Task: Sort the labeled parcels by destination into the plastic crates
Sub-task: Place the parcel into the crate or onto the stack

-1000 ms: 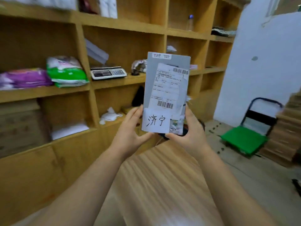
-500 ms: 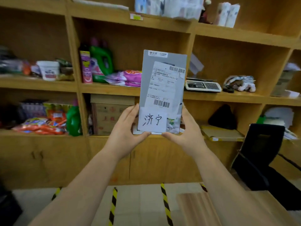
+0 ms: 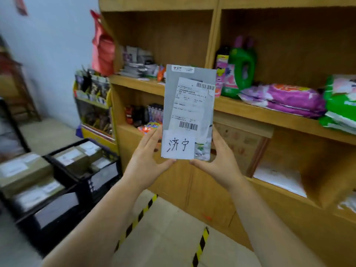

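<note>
Lower left, black crates (image 3: 87, 189) holding labelled boxes (image 3: 71, 160), grey parcel (image 3: 187, 105) aloft

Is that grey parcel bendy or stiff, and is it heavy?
Probably fairly stiff: the grey parcel stands upright though the left hand and right hand hold only its bottom end. Likely light, since relaxed-looking fingers carry it.

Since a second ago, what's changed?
The view swung left along the shelves; the table and green trolley dropped out, and black crates holding boxed parcels show at lower left. Unchanged: left hand and right hand keep the same grip on the bottom corners of the upright parcel, label facing the camera.
</note>
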